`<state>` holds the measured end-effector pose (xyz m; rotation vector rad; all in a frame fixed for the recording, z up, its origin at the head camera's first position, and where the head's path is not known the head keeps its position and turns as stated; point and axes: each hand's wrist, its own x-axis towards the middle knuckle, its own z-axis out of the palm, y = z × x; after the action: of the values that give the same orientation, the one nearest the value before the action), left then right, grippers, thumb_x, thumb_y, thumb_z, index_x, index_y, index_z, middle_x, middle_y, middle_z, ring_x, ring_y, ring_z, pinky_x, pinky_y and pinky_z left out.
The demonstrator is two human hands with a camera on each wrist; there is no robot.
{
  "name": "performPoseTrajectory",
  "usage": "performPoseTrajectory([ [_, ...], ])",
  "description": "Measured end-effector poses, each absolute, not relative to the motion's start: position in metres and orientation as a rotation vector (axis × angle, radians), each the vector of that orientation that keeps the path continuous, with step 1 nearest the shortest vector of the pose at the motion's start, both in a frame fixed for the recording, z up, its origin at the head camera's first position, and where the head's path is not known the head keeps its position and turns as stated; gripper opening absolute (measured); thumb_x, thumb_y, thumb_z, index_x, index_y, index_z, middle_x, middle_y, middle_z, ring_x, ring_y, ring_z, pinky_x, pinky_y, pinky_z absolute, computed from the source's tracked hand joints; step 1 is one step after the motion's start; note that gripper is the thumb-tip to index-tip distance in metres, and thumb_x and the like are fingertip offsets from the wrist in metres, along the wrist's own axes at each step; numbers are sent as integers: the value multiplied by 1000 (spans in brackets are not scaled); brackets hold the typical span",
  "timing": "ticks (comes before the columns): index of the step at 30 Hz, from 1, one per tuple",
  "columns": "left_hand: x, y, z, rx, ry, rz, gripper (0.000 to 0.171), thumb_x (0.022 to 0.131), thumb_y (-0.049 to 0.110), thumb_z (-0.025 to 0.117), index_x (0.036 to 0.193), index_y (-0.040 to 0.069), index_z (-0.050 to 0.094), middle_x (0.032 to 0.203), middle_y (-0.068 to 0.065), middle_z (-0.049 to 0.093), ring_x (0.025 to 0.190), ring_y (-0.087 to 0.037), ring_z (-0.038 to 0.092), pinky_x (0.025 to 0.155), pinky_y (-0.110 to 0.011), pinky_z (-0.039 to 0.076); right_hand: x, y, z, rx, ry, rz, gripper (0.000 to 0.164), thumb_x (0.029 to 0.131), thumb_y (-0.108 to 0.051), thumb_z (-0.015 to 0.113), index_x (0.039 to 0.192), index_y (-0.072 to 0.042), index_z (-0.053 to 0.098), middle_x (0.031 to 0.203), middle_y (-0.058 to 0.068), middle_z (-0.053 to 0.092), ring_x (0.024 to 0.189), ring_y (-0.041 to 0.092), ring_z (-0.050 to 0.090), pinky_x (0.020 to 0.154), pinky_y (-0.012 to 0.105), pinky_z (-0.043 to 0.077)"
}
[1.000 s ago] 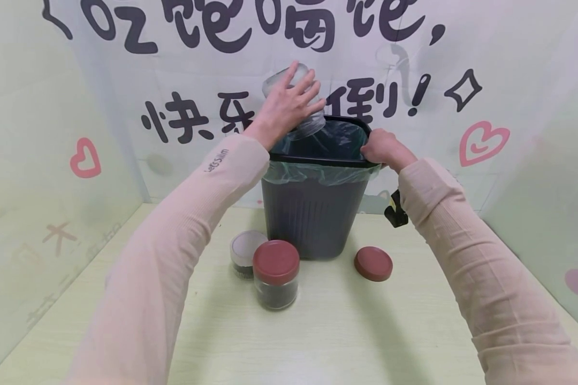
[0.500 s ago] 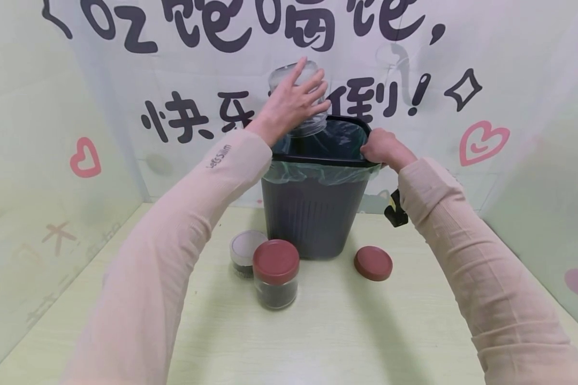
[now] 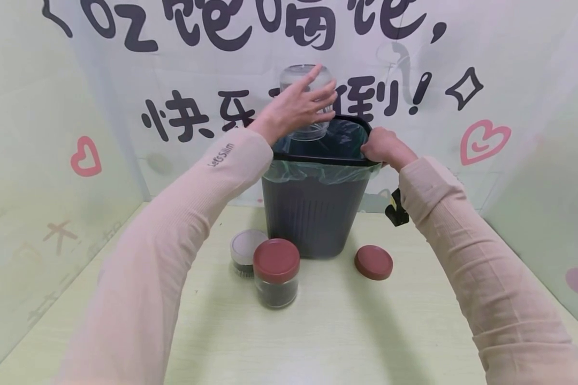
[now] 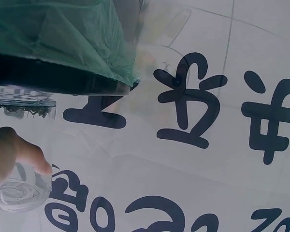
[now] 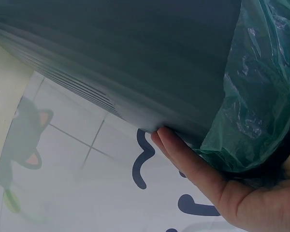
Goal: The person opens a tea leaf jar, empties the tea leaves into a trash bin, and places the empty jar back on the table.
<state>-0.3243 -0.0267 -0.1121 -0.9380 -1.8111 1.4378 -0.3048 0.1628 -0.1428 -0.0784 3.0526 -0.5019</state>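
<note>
My left hand [image 3: 298, 107] grips a clear glass jar [image 3: 308, 131], turned mouth-down above the trash bin [image 3: 310, 214]. In the left wrist view, a few dark leafy bits cling inside the jar [image 4: 24, 193] near its mouth, close to the bin's black rim [image 4: 53, 77]. My right hand [image 3: 384, 147] holds the bin's right rim. Its fingers lie against the outer wall in the right wrist view, below the green bin liner [image 5: 256, 101]. A loose red lid [image 3: 373, 262] lies to the right of the bin.
In front of the bin stands a red-lidded jar [image 3: 276, 278] with dark contents. Behind it, to the left, is a white-lidded jar [image 3: 246, 248]. A printed wall cloth [image 3: 197, 166] hangs right behind the bin. The pale tabletop [image 3: 318, 337] stretches toward me.
My left hand has tipped the jar from a slant to nearly straight upside down and shifted it slightly right. The right hand and the bin stay in place.
</note>
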Motion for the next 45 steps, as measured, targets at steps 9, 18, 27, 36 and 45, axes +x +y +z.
performPoseTrajectory([
  [9, -325, -26, -120, -1020, -1596, 1613, 103, 59, -17, 69, 141, 22, 20, 143, -15, 20, 132, -29, 13, 106, -51, 13, -305, 163, -143, -89, 3048, -469, 14, 85, -7, 37, 85, 5, 44, 87, 17, 44, 51, 15, 47, 45, 22, 45],
  [18, -326, -25, -123, -1185, -1540, 1649, 76, 78, 5, 65, 140, 24, 26, 145, -9, 23, 132, -27, 13, 106, -47, 15, -305, 163, -143, -85, 3062, -454, 15, 85, -7, 37, 85, 6, 44, 87, 18, 45, 49, 16, 48, 46, 24, 46],
  [27, -328, -27, -120, -1233, -1842, 1443, 69, 82, -1, 58, 138, 25, 27, 142, -11, 26, 132, -30, 17, 104, -56, 15, -304, 163, -143, -66, 3045, -503, 14, 85, -7, 37, 85, 5, 44, 86, 16, 44, 55, 17, 48, 45, 22, 45],
  [36, -327, -35, -114, -1212, -2053, 1262, 71, 82, -6, 54, 140, 23, 25, 143, -12, 25, 132, -35, 16, 102, -58, 17, -304, 162, -142, -84, 3058, -488, 15, 85, -7, 37, 86, 6, 45, 87, 18, 44, 55, 17, 47, 45, 22, 45],
  [45, -326, -34, -116, -1251, -1844, 1426, 77, 79, -4, 60, 140, 26, 24, 144, -10, 24, 132, -31, 16, 101, -56, 22, -303, 162, -142, -78, 3043, -484, 15, 85, -7, 36, 86, 5, 44, 86, 16, 43, 56, 17, 48, 45, 22, 45],
])
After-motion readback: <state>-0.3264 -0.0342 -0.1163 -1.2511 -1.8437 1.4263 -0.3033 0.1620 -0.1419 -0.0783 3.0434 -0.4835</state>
